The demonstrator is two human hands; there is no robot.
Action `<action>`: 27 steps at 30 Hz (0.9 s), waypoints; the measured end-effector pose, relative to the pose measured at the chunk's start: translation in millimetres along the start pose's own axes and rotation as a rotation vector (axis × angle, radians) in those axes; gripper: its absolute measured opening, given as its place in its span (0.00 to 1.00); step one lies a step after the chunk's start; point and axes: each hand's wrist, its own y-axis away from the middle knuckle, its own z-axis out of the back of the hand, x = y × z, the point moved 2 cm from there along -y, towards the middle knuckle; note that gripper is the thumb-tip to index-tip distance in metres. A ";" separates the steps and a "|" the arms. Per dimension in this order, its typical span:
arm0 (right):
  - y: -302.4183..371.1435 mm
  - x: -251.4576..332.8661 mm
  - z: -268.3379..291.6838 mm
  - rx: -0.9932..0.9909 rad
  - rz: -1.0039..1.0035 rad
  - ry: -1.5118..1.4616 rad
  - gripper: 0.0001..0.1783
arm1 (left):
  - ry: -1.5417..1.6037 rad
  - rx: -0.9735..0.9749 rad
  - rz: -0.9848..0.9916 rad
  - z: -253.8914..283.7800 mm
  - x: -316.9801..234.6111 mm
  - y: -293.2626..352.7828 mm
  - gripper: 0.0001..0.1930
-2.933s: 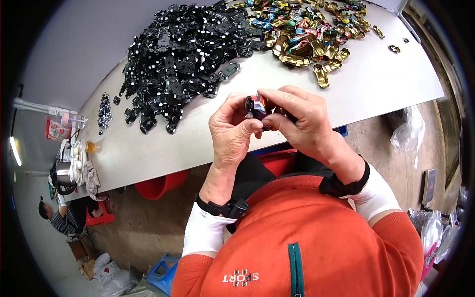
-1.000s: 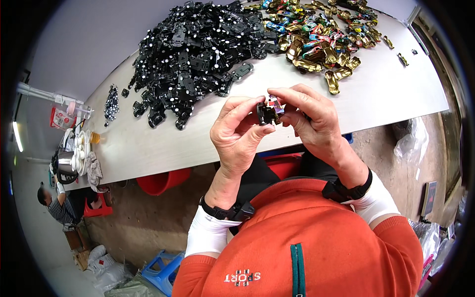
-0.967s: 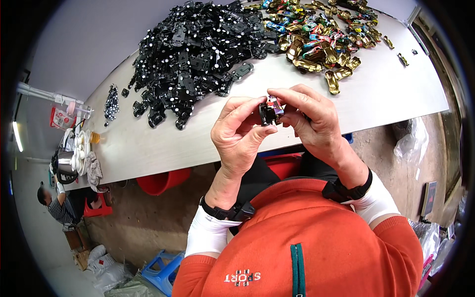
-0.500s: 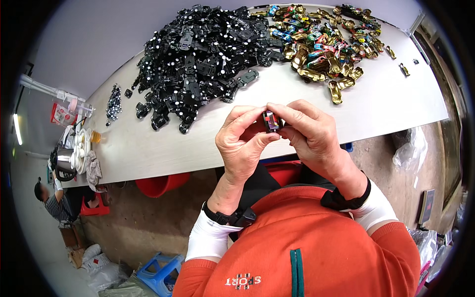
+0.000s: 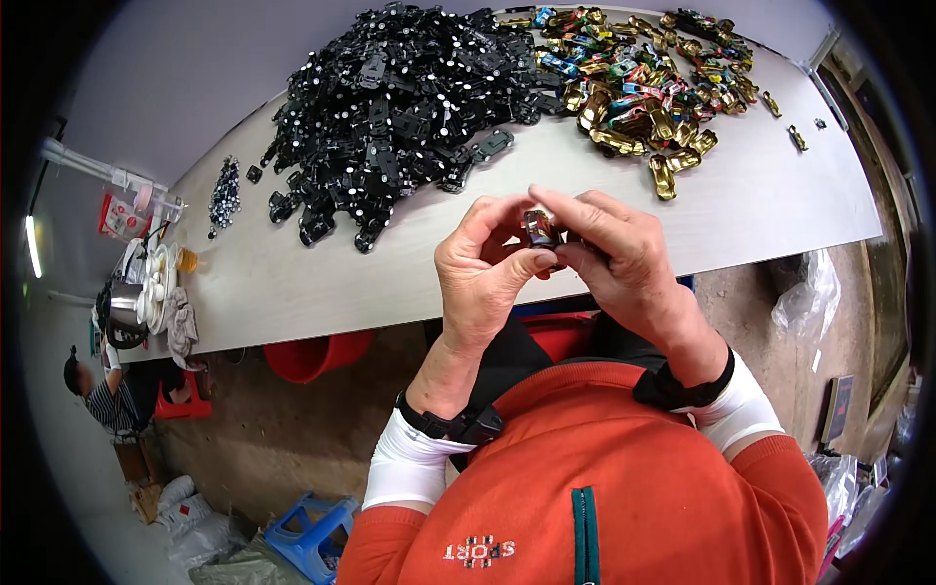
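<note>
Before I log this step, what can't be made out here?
Head view, hidden: much of the toy car, by the left hand and right hand.
Head view, buried: inside of the black car-base pile, under its top pieces.
Head view, too small: single shapes in the silvery heap.

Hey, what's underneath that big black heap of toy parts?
The black heap of toy-car chassis sits on the pale table, whose surface shows along the heap's near edge. Anything directly beneath is covered.
</note>
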 end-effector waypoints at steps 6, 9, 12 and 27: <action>1.5 -11.5 1.6 0.011 -0.142 -0.107 0.24 | 0.122 0.020 0.114 8.2 5.4 -0.3 0.14; 1.1 -13.0 6.4 -0.082 -0.115 -0.094 0.27 | 0.252 -0.021 -0.018 15.6 4.8 -0.5 0.13; 7.6 -38.6 7.1 -0.040 -0.491 -0.582 0.24 | 0.028 -0.007 -0.129 18.3 9.2 0.2 0.13; -3.6 -58.0 -5.4 0.039 -0.190 -0.092 0.11 | 0.063 -0.099 0.135 22.3 40.0 -5.8 0.11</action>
